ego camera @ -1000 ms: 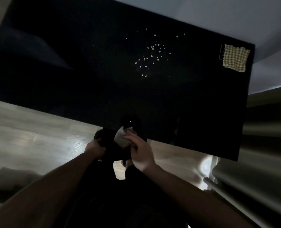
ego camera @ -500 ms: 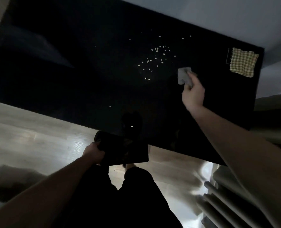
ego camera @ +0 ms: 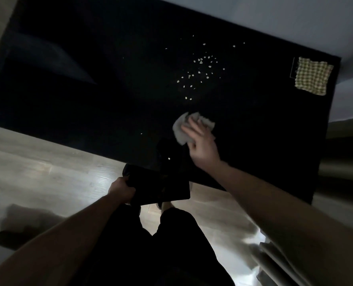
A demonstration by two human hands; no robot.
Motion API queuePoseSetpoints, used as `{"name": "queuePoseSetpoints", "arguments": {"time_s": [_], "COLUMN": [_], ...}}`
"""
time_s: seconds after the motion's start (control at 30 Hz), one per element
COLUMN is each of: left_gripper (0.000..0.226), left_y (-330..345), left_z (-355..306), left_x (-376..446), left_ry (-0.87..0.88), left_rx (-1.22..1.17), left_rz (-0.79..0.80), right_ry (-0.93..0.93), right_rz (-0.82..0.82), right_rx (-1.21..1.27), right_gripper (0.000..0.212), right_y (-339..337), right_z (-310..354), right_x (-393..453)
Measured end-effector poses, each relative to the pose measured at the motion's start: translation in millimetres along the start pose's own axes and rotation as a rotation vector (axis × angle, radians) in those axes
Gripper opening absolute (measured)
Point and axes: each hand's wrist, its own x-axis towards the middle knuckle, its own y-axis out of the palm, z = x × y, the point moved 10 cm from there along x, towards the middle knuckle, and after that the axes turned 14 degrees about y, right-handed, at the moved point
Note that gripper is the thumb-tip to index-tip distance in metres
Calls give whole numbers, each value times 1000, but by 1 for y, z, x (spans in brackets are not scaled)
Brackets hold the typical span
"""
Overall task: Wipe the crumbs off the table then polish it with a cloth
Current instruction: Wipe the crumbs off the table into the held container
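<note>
Several pale crumbs [ego camera: 200, 75] lie scattered on the black table [ego camera: 88, 89], with a few strays nearer the front edge. My right hand [ego camera: 201, 141] presses a grey wipe [ego camera: 180, 131] flat on the tabletop, just on the near side of the crumb cluster, its fingers stretched over the wipe. A dark tray [ego camera: 163, 186] sits at the table's near edge, partly below it, and my left hand [ego camera: 120, 189] grips its left end. A yellow checked cloth [ego camera: 312, 76] lies at the far right corner of the table.
Light wooden floor [ego camera: 37, 172] runs along the table's near side. A pale wall [ego camera: 274, 21] stands behind the table. Something grey and ribbed [ego camera: 274, 261] sits low at the right. My dark-clothed legs are under the tray.
My right hand left the tray with the grey wipe, reached out to the right of the crumbs, then drew back left and nearer. My left hand kept holding the tray.
</note>
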Motion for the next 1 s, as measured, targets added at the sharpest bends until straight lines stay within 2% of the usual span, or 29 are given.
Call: {"name": "queuePoseSetpoints", "arguments": {"time_s": [0.1,0.2,0.37,0.43,0.57,0.73,0.87,1.0], "left_gripper": [55,60,61,61,63,58,61,64], "left_y": [-1,-2,-6,-7,-11,-20,-27,-32], "left_z": [2,4,6,11,12,11,15,24], "left_x": [0,1,2,4,3,1,4,9], "left_ry": [-7,1,19,24,45,59,51,50], "left_rx": [-3,2,8,10,4,7,-18,-23], "left_rz": [10,22,34,38,45,36,20,25], "right_ry": [-46,4,97,138,275,344,423,379], "right_rz": [103,198,347,350,213,-102,-195,-212], "right_rx": [42,112,278,351,544,547,474,301], "right_gripper": [63,61,59,58,56,46,46,44], "right_y": [36,58,62,53,18,-46,-80,-92], "right_z": [18,25,36,37,28,8,2,16], "right_x": [-48,-78,-107,-110,-92,-19,56,119]}}
